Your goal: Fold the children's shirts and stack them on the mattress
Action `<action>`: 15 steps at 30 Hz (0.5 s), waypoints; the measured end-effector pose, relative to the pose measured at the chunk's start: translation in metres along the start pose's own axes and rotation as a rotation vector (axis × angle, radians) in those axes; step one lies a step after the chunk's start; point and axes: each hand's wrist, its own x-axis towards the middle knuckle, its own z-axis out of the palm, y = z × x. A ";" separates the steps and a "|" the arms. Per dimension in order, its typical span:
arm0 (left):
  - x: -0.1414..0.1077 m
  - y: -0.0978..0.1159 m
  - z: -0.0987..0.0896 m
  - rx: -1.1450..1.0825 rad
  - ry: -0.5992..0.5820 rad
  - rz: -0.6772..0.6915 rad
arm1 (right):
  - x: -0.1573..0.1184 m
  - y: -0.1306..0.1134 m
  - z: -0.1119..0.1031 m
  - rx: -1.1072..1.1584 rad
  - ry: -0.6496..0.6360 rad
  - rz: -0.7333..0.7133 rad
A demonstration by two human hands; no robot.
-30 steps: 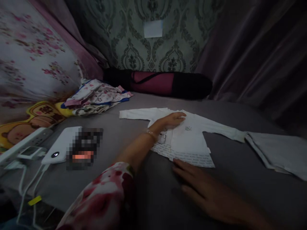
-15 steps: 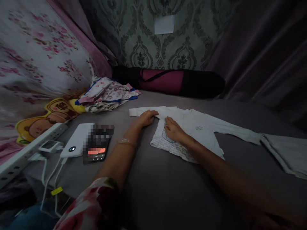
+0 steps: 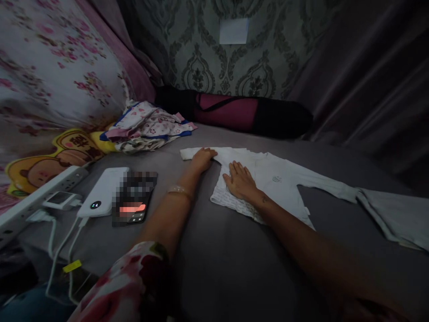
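A small white long-sleeved shirt [image 3: 278, 170] lies spread on the grey sheet [image 3: 214, 255], one sleeve out to each side. My left hand [image 3: 203, 159] rests on the left sleeve near the shoulder; its fingers lie over the cloth, and whether they pinch it is hard to see. Flat on the shirt's left front panel lies my right hand [image 3: 240, 179], its fingers spread. Folded pale cloth [image 3: 398, 214] touches the cuff of the right sleeve.
At the left are a white power bank [image 3: 105, 192], a phone [image 3: 136, 197], a power strip [image 3: 43, 201] with cables, and a yellow cartoon cushion [image 3: 42, 172]. Behind lie a clothes pile [image 3: 150, 123] and a black and maroon bag [image 3: 231, 112].
My right hand's fingers have spread wider on the shirt. My left hand has shifted slightly along the sleeve. The view has moved a little, shifting the left-side objects leftward.
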 end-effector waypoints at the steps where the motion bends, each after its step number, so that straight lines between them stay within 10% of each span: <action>1: -0.001 0.001 0.000 0.000 -0.008 0.001 | 0.000 -0.001 0.000 0.005 0.002 0.002; 15: -0.012 0.001 0.005 -0.056 0.086 -0.049 | -0.088 -0.072 -0.011 0.205 -0.136 -0.193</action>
